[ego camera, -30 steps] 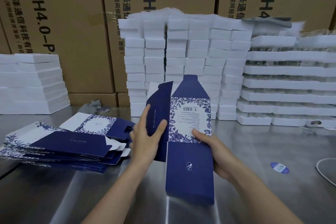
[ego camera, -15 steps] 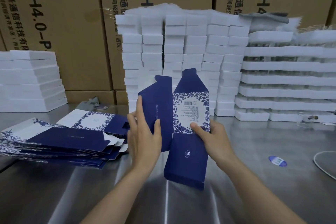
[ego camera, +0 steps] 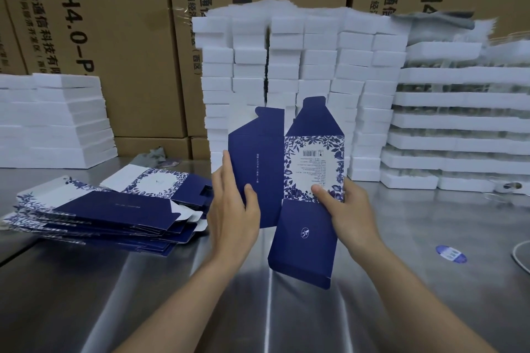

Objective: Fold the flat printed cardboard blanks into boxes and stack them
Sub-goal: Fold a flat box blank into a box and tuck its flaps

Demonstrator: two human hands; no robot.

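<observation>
I hold one navy and white floral cardboard blank (ego camera: pixel 308 169) upright above the steel table, partly opened into a sleeve. My left hand (ego camera: pixel 233 206) grips its plain navy left panel, thumb in front and fingers behind. My right hand (ego camera: pixel 348 210) pinches the floral panel with the barcode at its lower right corner. A long navy flap with a small white logo hangs down between my hands. A fanned pile of flat blanks (ego camera: pixel 109 209) lies on the table to the left.
Tall stacks of white foam blocks (ego camera: pixel 301 71) stand behind the blank, with white foam trays (ego camera: pixel 459 135) to the right and more foam sheets (ego camera: pixel 54 120) at far left. Brown shipping cartons (ego camera: pixel 109 23) line the back. A blue oval sticker (ego camera: pixel 450 253) lies on the steel table (ego camera: pixel 430 281).
Both hands have raised the blank and opened it wider: the navy left panel has swung out from the floral panel. My left hand has slid up that panel's edge.
</observation>
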